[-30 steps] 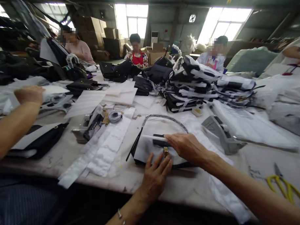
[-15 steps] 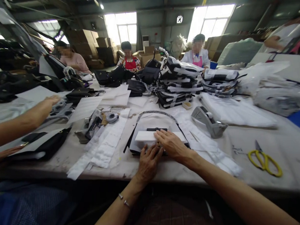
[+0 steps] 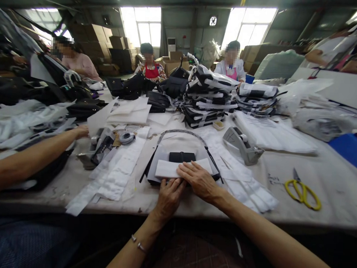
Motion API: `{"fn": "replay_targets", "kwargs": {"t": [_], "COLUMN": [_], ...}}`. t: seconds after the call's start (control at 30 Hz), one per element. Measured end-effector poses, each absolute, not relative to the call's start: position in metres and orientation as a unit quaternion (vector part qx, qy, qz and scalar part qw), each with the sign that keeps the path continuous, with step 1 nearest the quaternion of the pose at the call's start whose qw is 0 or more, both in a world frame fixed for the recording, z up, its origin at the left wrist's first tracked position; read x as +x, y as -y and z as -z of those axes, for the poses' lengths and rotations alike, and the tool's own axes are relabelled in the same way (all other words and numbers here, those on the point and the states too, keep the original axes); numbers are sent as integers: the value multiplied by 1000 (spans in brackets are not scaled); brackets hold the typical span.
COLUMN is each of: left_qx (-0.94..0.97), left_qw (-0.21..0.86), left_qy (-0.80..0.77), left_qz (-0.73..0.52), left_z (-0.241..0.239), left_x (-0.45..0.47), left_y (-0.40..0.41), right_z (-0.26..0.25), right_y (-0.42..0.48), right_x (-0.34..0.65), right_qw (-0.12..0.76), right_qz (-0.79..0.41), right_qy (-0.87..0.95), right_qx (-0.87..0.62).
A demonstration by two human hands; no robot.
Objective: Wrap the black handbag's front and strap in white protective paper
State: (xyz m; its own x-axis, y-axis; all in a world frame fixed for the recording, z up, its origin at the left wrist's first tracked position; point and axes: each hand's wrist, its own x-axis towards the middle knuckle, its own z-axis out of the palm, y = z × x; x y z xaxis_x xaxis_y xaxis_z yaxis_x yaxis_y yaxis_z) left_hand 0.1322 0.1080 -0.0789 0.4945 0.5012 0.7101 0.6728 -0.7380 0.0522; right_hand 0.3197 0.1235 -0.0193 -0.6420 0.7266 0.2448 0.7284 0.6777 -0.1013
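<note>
In front of me a black handbag (image 3: 151,181) lies on the table, its wrapped handle (image 3: 183,131) arching away from me. White sheet covers much of it, and a small black piece (image 3: 182,156) shows in the middle. Across its near part lies a white foam strip (image 3: 167,169). My right hand (image 3: 198,181) rests flat on the strip with fingers extended. At the bag's near edge is my left hand (image 3: 169,197), fingers outstretched against the strip's lower edge, their tips close to my right hand. What is under both palms is hidden.
Yellow-handled scissors (image 3: 303,194) lie at the right. Grey tape dispensers (image 3: 243,146) stand on both sides, beside white strips (image 3: 118,175). Wrapped bags (image 3: 209,100) are piled behind. A co-worker's arm (image 3: 40,154) reaches in from the left; other people sit across the table.
The strip has come down toward the bag's near edge, showing more of the black piece. My hands moved slightly with it. The co-worker's arm at left reaches lower and farther right.
</note>
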Motion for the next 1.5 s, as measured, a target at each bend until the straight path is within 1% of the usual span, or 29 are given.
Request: {"fn": "replay_targets", "kwargs": {"t": [0.17, 0.33, 0.4, 0.47, 0.57, 0.7, 0.77, 0.83, 0.9, 0.97, 1.13, 1.3, 1.4, 1.5], "left_qx": [-860, -860, -860, -867, -877, -881, -882, -881, -882, -890, -909, -892, -890, -900], "left_qw": [74, 65, 73, 87, 108, 105, 110, 117, 119, 118, 115, 136, 144, 170], "left_qy": [305, 280, 296, 328, 375, 397, 393, 390, 381, 357, 301, 305, 307, 308], "left_qz": [401, 422, 409, 364, 281, 236, 236, 242, 252, 258, 263, 305, 306, 259], "left_z": [75, 40, 25, 17, 26, 52, 59, 62, 61, 58, 56, 70, 73, 68], "left_x": [123, 118, 121, 125, 129, 128, 126, 125, 125, 127, 138, 144, 143, 147], "left_y": [-101, -94, -101, -114, -134, -144, -142, -139, -138, -136, -130, -126, -125, -122], "right_z": [26, 31, 33, 34, 31, 21, 16, 16, 21, 31, 59, 63, 61, 63], "right_y": [-121, -120, -121, -123, -127, -124, -119, -113, -109, -109, -116, -112, -102, -93], "right_x": [323, 323, 322, 321, 321, 326, 331, 338, 346, 352, 358, 355, 355, 354], "right_qw": [157, 164, 182, 197, 200, 209, 200, 172, 143, 133, 173, 217, 208, 171], "right_qz": [19, 36, 47, 49, 34, 33, 56, 72, 73, 78, 105, 150, 174, 195], "right_qy": [912, 912, 912, 911, 911, 894, 877, 873, 884, 891, 884, 870, 866, 855], "right_qx": [-379, -373, -366, -359, -360, -394, -433, -451, -439, -426, -421, -416, -420, -450]}}
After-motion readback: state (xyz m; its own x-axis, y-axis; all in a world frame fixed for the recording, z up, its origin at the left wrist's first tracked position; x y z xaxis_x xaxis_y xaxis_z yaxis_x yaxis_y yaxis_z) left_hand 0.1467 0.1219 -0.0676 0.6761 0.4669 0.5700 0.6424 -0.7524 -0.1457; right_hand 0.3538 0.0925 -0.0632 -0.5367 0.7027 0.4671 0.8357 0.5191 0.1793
